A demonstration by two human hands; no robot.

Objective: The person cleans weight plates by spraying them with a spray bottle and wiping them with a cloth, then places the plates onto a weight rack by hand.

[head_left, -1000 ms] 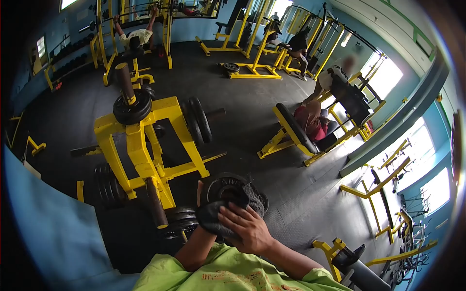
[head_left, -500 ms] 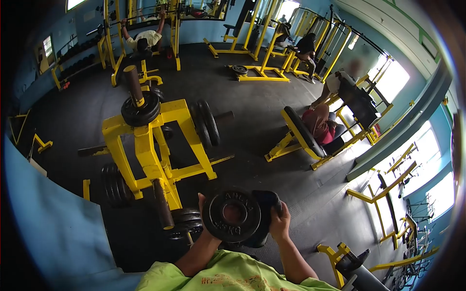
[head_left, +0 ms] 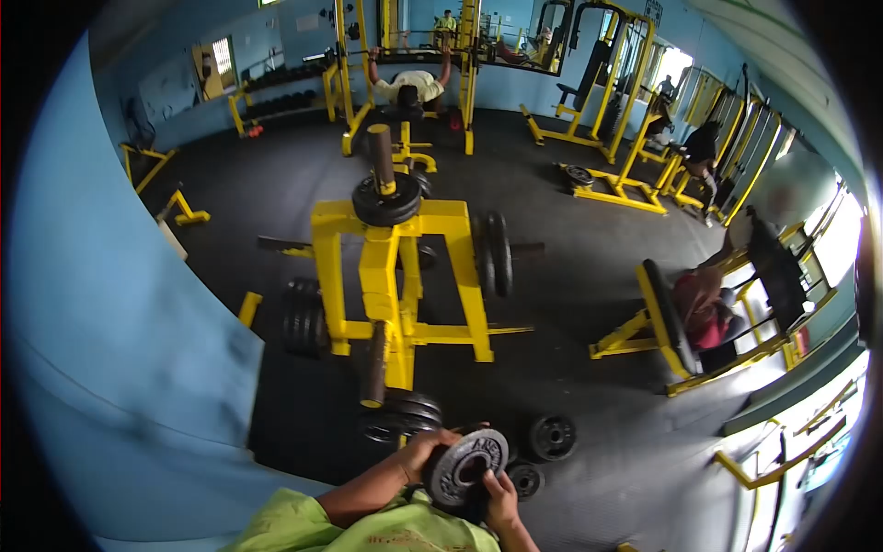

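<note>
A round black weight plate (head_left: pixel 451 478) with raised lettering and a centre hole is held tilted in front of my green shirt. My left hand (head_left: pixel 427 453) is closed on its upper left edge. At the lower right edge, my right hand (head_left: pixel 501 502) grips the same plate, thumb towards its face. Two more plates lie on the floor just beyond: a larger one (head_left: pixel 552 437) and a smaller one (head_left: pixel 525 480). Ahead stands a yellow plate rack (head_left: pixel 376 262), with stacked plates (head_left: pixel 402 416) on its low near side, close to my left hand.
A blue wall (head_left: pixel 184 368) rises close on the left. To the right, a person in red shorts (head_left: pixel 704 313) sits at a yellow bench machine (head_left: pixel 662 322). Farther back, another person (head_left: pixel 405 87) lies under a barbell. More yellow machines (head_left: pixel 612 184) line the back right.
The view has swung right-to-left, so the rack now appears farther right. The plate has come lower and tilted. Plates on the floor to its right now show.
</note>
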